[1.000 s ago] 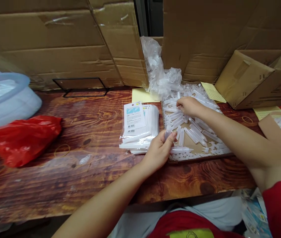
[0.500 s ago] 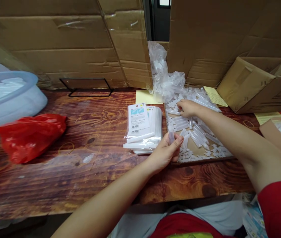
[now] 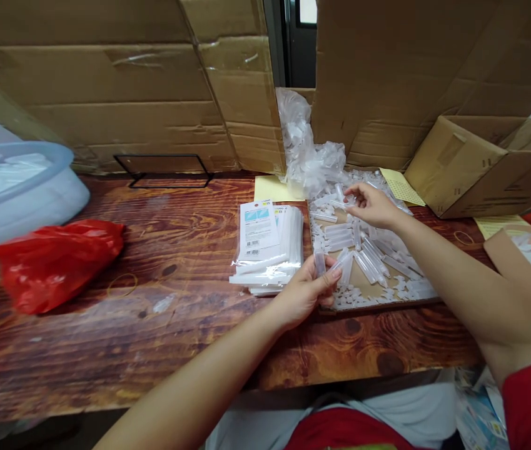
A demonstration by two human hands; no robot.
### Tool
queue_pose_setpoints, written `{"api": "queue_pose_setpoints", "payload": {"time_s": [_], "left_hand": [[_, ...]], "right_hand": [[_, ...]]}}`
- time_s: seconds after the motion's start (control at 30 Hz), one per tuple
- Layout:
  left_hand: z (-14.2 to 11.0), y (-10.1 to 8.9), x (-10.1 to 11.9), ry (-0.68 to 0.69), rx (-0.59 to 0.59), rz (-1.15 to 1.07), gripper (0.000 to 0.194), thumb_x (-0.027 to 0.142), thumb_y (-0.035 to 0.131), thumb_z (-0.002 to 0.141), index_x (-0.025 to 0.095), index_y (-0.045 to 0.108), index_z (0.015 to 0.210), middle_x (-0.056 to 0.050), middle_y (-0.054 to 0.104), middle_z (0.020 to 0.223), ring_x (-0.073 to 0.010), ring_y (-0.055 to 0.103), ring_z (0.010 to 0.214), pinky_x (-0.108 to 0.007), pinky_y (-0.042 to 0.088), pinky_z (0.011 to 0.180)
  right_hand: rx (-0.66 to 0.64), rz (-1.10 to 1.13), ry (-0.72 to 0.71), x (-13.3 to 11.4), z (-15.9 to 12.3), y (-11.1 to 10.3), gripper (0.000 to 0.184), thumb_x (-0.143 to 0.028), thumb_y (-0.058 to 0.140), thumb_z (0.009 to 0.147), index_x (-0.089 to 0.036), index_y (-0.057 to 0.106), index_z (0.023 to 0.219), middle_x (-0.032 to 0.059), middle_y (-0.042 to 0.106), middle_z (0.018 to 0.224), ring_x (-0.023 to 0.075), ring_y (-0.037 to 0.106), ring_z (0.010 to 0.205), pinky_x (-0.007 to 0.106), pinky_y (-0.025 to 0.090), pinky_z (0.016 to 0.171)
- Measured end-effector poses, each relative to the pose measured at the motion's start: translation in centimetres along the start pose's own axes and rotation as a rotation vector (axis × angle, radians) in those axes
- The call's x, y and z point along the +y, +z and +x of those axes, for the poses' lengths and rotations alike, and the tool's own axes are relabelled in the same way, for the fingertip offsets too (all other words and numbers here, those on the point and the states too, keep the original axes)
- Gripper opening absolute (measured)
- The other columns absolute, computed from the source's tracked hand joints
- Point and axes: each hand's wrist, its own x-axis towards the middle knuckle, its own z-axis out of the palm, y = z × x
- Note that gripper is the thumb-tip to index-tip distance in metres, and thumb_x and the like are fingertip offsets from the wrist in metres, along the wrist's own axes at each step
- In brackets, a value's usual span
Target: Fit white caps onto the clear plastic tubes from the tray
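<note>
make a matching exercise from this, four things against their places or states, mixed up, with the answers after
1. left hand
2. right hand
3. red bag
4. black wire frame

A. at the foot of the cardboard wall
B. beside the pale tub
C. gripping a clear tube
D. above the tray's far part

Pairs: 1-C, 2-D, 3-B, 4-A

Our left hand (image 3: 306, 289) is in a closed grip, thumb uppermost; our right hand (image 3: 374, 206) sits farther out, fingers bent. Left forearm (image 3: 227, 356) and right forearm (image 3: 448, 275) bare, angled inward.
</note>
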Motion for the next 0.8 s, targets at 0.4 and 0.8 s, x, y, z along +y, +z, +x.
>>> {"api": "queue_pose_setpoints", "payload": {"time_s": [0.4,0.8], "left_hand": [[-0.2,0.2,-0.7,0.296,0.114,0.641,0.025,0.04,0.064,0.087,0.019,0.055,0.098,-0.001,0.058,0.09,-0.0147,0.054,0.082,-0.028,0.044,0.076],[-0.4,-0.4,-0.9,0.446,0.141,0.801,0.02,0.037,0.062,0.089,0.021,0.053,0.098,-0.004,0.058,0.095,-0.0186,0.055,0.09,-0.032,0.044,0.085]], "right_hand": [[-0.152,0.326,-0.151,-1.9,-10.1,-1.4,0.023,-0.031,0.065,0.084,-0.022,0.066,0.105,0.0078,0.07,0.102,0.0215,0.065,0.087,0.038,0.052,0.081],[0.047,0.428,-0.362,-3.1,-11.6,-2.4,0.008,-0.028,0.066,0.09,-0.025,0.071,0.095,0.0062,0.072,0.093,0.0221,0.066,0.094,0.04,0.052,0.088]]}}
